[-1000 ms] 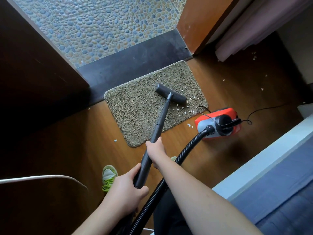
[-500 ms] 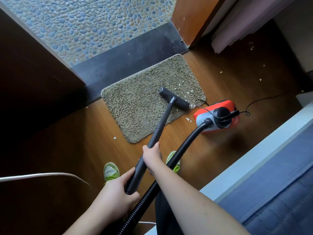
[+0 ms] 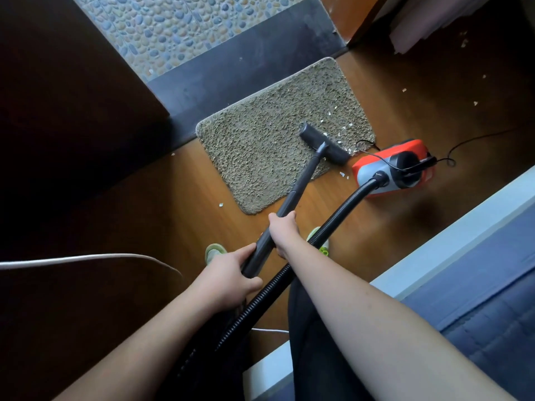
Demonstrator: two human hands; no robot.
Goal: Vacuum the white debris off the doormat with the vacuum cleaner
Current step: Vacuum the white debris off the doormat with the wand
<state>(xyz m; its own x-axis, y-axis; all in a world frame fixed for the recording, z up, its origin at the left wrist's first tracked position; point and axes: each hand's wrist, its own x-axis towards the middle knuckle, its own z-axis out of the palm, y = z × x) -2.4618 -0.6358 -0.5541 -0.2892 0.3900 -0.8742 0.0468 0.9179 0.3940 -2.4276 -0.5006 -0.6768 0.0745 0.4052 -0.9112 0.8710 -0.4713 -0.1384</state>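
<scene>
A shaggy tan doormat point(image 3: 269, 140) lies on the wooden floor before a dark threshold. White debris point(image 3: 337, 134) speckles its right side. The black nozzle point(image 3: 324, 143) of the vacuum cleaner sits on the mat's near right part, among the flecks. A black tube point(image 3: 301, 180) runs from the nozzle back to me. My right hand point(image 3: 282, 230) grips the tube higher up. My left hand point(image 3: 228, 277) grips its lower end, where the ribbed hose point(image 3: 333, 218) joins. The hose leads to the red and grey vacuum body point(image 3: 396, 166), just right of the mat.
More white flecks point(image 3: 343, 174) lie on the wood point(image 3: 162, 204) beside the mat and further right. A black cord point(image 3: 463, 144) trails from the vacuum. A white and blue bed edge point(image 3: 451, 238) fills the right. My green shoes point(image 3: 214, 251) stand behind the mat. A white cable point(image 3: 86, 258) crosses left.
The nozzle has been drawn back toward me across the mat's right side, nearer its near right corner. Both hands stayed on the tube. The camera view shifted.
</scene>
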